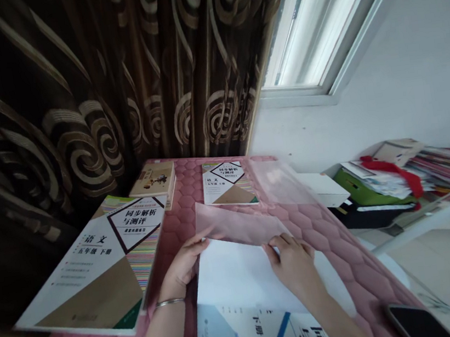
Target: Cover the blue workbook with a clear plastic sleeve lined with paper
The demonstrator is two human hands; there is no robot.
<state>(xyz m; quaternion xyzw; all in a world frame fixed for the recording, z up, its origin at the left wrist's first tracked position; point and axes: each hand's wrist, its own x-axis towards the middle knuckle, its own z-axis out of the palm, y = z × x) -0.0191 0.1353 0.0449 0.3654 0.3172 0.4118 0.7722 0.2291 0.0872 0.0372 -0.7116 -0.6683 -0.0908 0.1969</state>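
Observation:
A book with a pale blue cover (230, 333) lies at the bottom middle, cut off by the frame's lower edge. Above its cover spreads a blank white sheet (234, 275), and a clear plastic book cover (236, 223) sticks out past the sheet's far edge. My left hand (185, 262), with a bangle on the wrist, pinches the plastic and sheet at the far left corner. Curled over the same far edge, further right, my right hand (293, 264) has its thumb and fingers closed on the plastic.
A large workbook (97, 268) lies at left, with a brown-covered book stack (152, 182) behind it. Another workbook (229, 184) and a spare plastic cover (278, 181) lie at the back. A phone (417, 323) rests near the pink table's (171, 236) right edge. Papers (432, 166) fill a shelf beyond.

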